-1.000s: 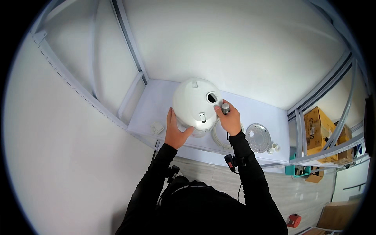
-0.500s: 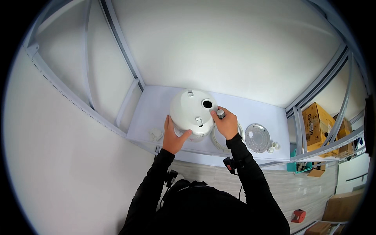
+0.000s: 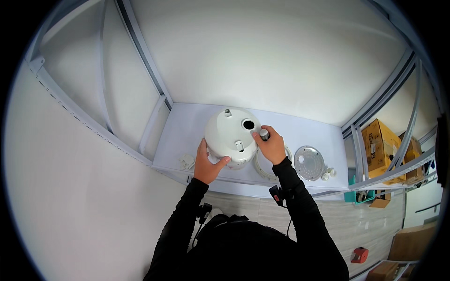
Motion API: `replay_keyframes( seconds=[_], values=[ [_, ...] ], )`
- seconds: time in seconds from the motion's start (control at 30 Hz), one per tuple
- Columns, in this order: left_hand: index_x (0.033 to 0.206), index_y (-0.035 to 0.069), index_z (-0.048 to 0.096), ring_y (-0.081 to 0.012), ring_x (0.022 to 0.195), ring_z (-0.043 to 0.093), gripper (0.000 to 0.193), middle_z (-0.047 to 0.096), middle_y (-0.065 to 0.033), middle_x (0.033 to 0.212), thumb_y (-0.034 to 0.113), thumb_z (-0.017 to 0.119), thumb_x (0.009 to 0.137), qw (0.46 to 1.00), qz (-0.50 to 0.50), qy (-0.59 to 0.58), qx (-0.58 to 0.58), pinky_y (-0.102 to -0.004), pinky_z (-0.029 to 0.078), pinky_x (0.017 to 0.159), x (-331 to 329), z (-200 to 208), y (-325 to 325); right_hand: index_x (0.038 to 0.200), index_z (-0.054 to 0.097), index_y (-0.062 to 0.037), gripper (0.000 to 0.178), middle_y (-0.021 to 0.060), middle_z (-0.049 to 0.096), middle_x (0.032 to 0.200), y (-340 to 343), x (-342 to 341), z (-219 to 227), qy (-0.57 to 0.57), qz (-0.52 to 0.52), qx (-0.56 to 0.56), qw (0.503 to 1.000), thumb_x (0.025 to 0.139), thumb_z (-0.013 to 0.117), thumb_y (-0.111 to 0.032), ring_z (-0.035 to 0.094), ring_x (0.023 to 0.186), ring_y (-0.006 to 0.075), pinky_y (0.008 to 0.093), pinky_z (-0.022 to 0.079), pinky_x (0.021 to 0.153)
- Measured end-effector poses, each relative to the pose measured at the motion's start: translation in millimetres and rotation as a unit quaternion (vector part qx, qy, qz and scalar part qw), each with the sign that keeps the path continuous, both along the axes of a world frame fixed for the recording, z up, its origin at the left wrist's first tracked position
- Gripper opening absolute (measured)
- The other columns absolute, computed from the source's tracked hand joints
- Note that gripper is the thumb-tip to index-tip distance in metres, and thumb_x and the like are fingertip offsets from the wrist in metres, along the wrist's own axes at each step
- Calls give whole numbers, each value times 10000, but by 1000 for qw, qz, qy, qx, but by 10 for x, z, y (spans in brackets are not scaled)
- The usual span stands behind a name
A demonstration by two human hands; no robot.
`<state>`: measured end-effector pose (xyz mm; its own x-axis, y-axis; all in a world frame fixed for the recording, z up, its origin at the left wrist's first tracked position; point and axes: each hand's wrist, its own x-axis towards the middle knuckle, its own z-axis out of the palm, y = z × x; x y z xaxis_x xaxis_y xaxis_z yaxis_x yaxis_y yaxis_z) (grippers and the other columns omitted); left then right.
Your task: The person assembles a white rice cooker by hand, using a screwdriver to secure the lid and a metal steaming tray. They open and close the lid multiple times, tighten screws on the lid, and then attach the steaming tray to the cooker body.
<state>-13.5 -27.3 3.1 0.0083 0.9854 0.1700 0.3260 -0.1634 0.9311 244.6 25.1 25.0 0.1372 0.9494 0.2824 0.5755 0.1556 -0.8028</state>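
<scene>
A white, rounded, dome-like housing [image 3: 225,133] rests on the white tabletop. It has a dark round hole [image 3: 248,125] in its upper right and two small metal brackets, one at the back and one nearer [image 3: 239,145]. My left hand [image 3: 209,164] grips its near left side, fingers along the flank and thumb on the front. My right hand [image 3: 272,146] is closed around a small cylinder with a grey end [image 3: 265,134], close beside the housing's right side; its lower part is hidden in the fingers. The right thumb tip lies against or just beside the housing.
Right of the housing lie a white ring [image 3: 261,171], partly hidden by my hand, a perforated round grey disc [image 3: 309,163] and small white cups [image 3: 328,174]. Small white parts [image 3: 187,162] lie at left. Metal frame posts [image 3: 360,154] and a yellow carton [image 3: 380,150] stand at right.
The whole view has shifted very slightly. Both hands keep their hold on the housing and the small cylinder, with no clear movement between them.
</scene>
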Motion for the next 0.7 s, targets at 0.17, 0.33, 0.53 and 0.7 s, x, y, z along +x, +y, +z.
replay_keyframes(
  seconds=[0.17, 0.33, 0.53, 0.7],
  values=[
    [1595, -28, 240, -349, 1465, 399, 1096, 379, -227, 1572, 316, 887, 781, 1000, 1, -30, 0, -508, 394, 1142, -28, -68, -49, 1175, 700, 13, 573, 189, 738, 798, -132, -26, 52, -23, -5, -19, 1000, 872, 782, -466, 749, 740, 330, 392, 584, 679],
    [1604, -58, 189, -351, 1476, 393, 1078, 360, -242, 1593, 266, 856, 822, 999, -24, -41, 26, -486, 355, 1189, -132, -182, -115, 1184, 697, 16, 588, 190, 739, 809, -352, -45, 129, -39, 7, -21, 999, 867, 785, -472, 748, 754, 330, 398, 583, 688],
    [1604, -98, 128, -352, 1528, 304, 1034, 297, -268, 1623, 232, 797, 889, 989, -45, -124, 62, -455, 266, 1248, -164, -426, -43, 1225, 676, 16, 611, 203, 737, 813, -443, -77, 80, -57, 22, 3, 998, 879, 777, -476, 741, 756, 358, 423, 582, 689],
    [1592, -86, 213, -347, 1490, 356, 946, 339, -248, 1591, 254, 775, 911, 998, 20, -43, 45, -448, 302, 1223, -176, -469, -10, 1240, 665, 24, 620, 229, 740, 904, -431, -124, 30, -40, 14, -15, 999, 896, 763, -483, 738, 828, 375, 437, 582, 734]
  ],
)
